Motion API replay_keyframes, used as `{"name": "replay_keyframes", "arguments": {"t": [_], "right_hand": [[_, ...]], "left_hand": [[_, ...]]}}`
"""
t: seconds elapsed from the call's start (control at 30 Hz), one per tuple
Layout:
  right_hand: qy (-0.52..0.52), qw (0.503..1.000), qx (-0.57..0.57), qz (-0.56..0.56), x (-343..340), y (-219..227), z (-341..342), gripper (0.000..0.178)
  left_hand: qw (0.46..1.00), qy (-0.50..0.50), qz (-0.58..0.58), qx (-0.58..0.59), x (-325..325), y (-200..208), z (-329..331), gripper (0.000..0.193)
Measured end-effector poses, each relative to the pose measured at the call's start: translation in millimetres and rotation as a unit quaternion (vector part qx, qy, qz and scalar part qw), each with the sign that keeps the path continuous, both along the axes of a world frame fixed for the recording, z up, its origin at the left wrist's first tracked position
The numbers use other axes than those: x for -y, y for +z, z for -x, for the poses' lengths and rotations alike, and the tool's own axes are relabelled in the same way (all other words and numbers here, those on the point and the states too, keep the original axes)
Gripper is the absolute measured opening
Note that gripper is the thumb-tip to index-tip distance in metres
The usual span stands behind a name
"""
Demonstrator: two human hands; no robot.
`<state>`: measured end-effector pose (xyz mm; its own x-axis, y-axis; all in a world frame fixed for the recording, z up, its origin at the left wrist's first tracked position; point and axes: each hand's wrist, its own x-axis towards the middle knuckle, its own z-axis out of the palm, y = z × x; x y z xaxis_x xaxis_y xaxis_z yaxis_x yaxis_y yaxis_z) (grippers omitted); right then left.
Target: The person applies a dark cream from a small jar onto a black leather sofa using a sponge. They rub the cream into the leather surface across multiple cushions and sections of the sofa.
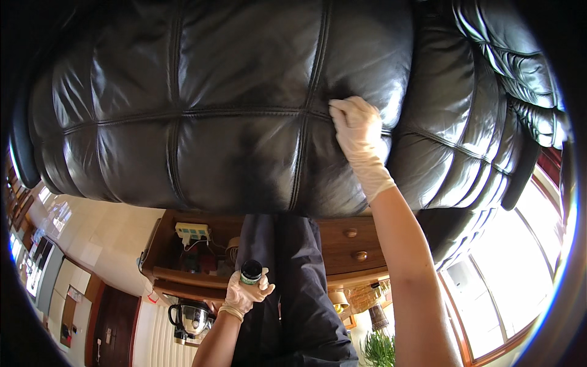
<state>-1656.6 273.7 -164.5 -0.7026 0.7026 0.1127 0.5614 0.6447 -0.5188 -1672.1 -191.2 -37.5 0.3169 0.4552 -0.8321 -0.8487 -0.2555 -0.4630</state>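
A black leather sofa (244, 67) with stitched seams fills the upper part of the head view. My right hand (356, 128), in a thin whitish glove, presses on its surface near where two seams cross. The fingers are curled together, and whatever they may hold is hidden beneath them. Lower down, in front of my dark trousers (293, 287), my gloved left hand (244, 295) grips a small jar (251, 271). Its dark round top faces up, and a pale green band shows on its side. The jar is well apart from the leather.
A wooden cabinet (335, 246) with round knobs stands below the sofa's edge. On it, a pale power strip (192, 231) has cords plugged in. Further down are a kitchen appliance with a jug (193, 318) and a green plant (378, 350). A bright window (483, 300) is at right.
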Motion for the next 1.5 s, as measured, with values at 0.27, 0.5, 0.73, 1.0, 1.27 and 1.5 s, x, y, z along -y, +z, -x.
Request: {"name": "replay_keyframes", "arguments": {"t": [0.27,0.5,0.73,1.0,1.27,1.5], "right_hand": [[-0.256,0.904,-0.156,0.304,5.7,25.3,-27.4,0.032],[-0.202,0.929,-0.118,0.287,-0.6,18.3,-9.2,0.031],[-0.18,0.976,-0.09,0.088,2.2,24.3,-7.7,0.02],[-0.131,0.986,-0.096,-0.027,-5.5,14.1,-12.4,0.02],[-0.203,0.977,-0.047,0.054,-6.7,3.5,1.8,0.015],[-0.044,0.999,-0.007,0.007,-3.8,2.1,1.1,0.007]], "left_hand": [[1.0,0.023,-0.009,0.011,-0.7,0.0,-1.0,0.077],[0.999,-0.046,0.009,-0.01,-4.7,1.2,1.7,0.077],[0.999,-0.049,0.003,-0.023,-3.6,1.4,0.1,0.078],[1.0,-0.018,-0.001,-0.004,2.3,-1.7,-2.7,0.079],[1.0,0.019,-0.011,0.014,3.9,-3.1,-5.7,0.078],[1.0,0.028,-0.004,-0.006,2.4,0.1,-5.6,0.074]]}}
